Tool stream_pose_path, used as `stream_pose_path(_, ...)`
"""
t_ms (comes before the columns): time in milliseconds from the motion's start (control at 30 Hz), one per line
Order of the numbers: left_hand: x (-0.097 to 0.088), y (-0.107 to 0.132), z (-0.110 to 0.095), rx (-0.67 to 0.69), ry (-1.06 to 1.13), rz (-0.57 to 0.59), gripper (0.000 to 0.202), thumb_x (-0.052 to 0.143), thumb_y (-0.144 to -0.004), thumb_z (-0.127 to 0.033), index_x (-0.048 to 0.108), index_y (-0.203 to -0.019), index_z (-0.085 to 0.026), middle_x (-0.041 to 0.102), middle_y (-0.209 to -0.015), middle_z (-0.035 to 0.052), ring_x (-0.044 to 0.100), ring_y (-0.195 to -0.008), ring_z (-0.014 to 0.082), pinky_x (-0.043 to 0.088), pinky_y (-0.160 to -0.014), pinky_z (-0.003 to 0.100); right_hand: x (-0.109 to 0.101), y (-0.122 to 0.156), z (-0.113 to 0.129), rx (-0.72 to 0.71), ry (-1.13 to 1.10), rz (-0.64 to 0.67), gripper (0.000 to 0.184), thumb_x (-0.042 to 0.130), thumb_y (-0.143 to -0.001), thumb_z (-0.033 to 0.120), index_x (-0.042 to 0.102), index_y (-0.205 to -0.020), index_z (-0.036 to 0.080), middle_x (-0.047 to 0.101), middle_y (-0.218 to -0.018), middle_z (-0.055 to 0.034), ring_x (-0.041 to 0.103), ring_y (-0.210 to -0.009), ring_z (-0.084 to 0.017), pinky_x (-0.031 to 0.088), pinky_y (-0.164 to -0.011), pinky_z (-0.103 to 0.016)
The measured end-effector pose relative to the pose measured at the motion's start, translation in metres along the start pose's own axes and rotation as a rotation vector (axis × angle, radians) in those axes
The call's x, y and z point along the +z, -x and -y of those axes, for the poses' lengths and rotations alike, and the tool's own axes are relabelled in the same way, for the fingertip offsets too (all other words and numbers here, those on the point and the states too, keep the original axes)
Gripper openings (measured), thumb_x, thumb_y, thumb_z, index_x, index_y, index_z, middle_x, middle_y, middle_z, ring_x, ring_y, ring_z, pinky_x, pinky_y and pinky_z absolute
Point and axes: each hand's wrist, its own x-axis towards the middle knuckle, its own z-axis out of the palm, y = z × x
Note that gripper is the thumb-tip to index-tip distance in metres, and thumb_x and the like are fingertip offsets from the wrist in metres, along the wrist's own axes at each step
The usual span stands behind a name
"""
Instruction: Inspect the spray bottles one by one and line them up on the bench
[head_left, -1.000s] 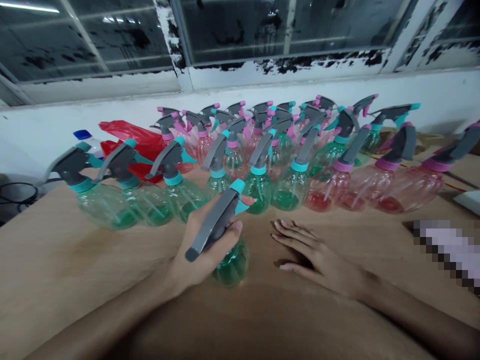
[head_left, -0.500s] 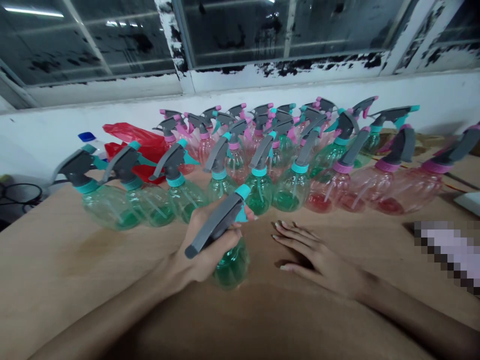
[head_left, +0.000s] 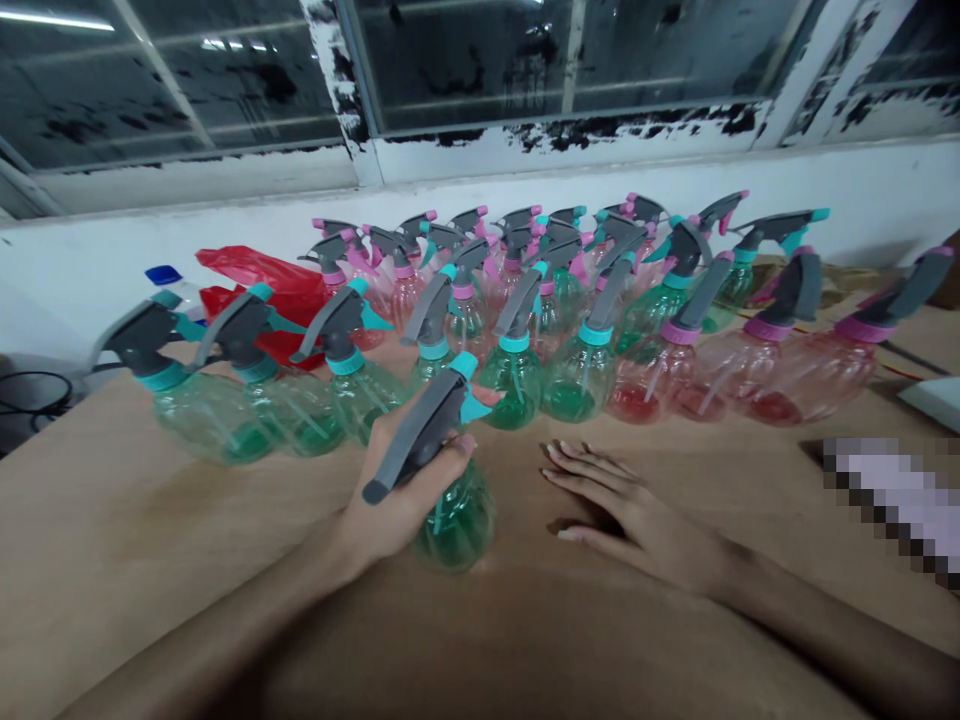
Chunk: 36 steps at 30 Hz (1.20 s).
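My left hand (head_left: 397,500) is wrapped round the neck of a green spray bottle (head_left: 456,525) with a grey and turquoise trigger head. Green liquid shows in its clear, rounded body, and its nozzle points away from me. My fingers cover the collar. To the right, my right hand (head_left: 615,510) lies palm down on the wooden table (head_left: 600,640), fingers spread, holding nothing. Just beyond both hands stands a front row of spray bottles, with a green one (head_left: 514,385) near the held bottle and a pink one (head_left: 652,380) farther right.
Several more spray bottles with pink or turquoise nozzles crowd behind the front row. A red plastic bag (head_left: 262,285) and a blue-capped bottle (head_left: 176,290) are at the back left. On the right lies a pixelated object (head_left: 900,495). A white wall (head_left: 90,250) with windows closes off the back.
The held spray bottle has shifted slightly left and up with my left hand. My right hand stays flat in the same place. The whole view has slid a little.
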Motion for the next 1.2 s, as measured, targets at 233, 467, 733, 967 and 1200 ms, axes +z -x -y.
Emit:
stream_pose_path(233, 0.0, 0.002, -0.009, 0.096, -0.048, 0.053, 0.013, 0.051, -0.077, -0.03, 0.062, -0.073, -0.024, 0.064, -0.07, -0.0002, 0.06, -0.059, 0.0168, 0.048, -0.058, 0.029, 0.001, 0.001, -0.001, -0.014, 0.013, -0.005, 0.055, 0.047, -0.09, 0.046, 0.035, -0.14, 0.027, 0.036, -0.147, -0.0012, 0.026, -0.137, -0.021, 0.027, -0.112, -0.047)
stream_pose_path(467, 0.002, 0.003, -0.001, 0.121, -0.048, 0.032, 0.015, 0.05, -0.081, -0.03, 0.062, -0.075, -0.024, 0.064, -0.074, -0.0003, 0.06, -0.064, 0.016, 0.049, -0.061, 0.028, 0.0, 0.0, 0.0, -0.009, -0.033, -0.015, 0.056, 0.05, -0.089, 0.046, 0.035, -0.14, 0.03, 0.038, -0.146, -0.0007, 0.028, -0.136, -0.022, 0.028, -0.111, -0.048)
stream_pose_path(733, 0.001, 0.002, -0.001, 0.187, -0.046, 0.031, 0.015, 0.048, -0.083, -0.029, 0.06, -0.075, -0.024, 0.063, -0.071, -0.0015, 0.057, -0.059, 0.0143, 0.045, -0.057, 0.028, 0.0, 0.0, -0.001, -0.003, -0.007, 0.001, 0.055, 0.048, -0.089, 0.048, 0.036, -0.139, 0.027, 0.035, -0.147, -0.0002, 0.025, -0.137, -0.021, 0.027, -0.112, -0.046)
stream_pose_path(967, 0.001, 0.004, -0.001, 0.116, -0.048, 0.023, 0.012, 0.051, -0.081, -0.03, 0.059, -0.073, -0.024, 0.064, -0.072, -0.0011, 0.059, -0.061, 0.0156, 0.047, -0.06, 0.029, -0.001, -0.001, 0.0, 0.006, -0.013, 0.003, 0.055, 0.048, -0.089, 0.048, 0.037, -0.138, 0.027, 0.035, -0.147, -0.0001, 0.025, -0.137, -0.019, 0.026, -0.112, -0.044)
stream_pose_path(1200, 0.0, 0.004, -0.004, 0.087, -0.066, 0.05, 0.013, 0.05, -0.081, -0.033, 0.058, -0.075, -0.025, 0.063, -0.072, -0.0003, 0.059, -0.064, 0.0173, 0.047, -0.062, 0.03, 0.0, 0.0, -0.001, -0.008, -0.04, -0.017, 0.054, 0.049, -0.089, 0.047, 0.037, -0.139, 0.029, 0.037, -0.146, -0.0009, 0.028, -0.136, -0.022, 0.028, -0.111, -0.049)
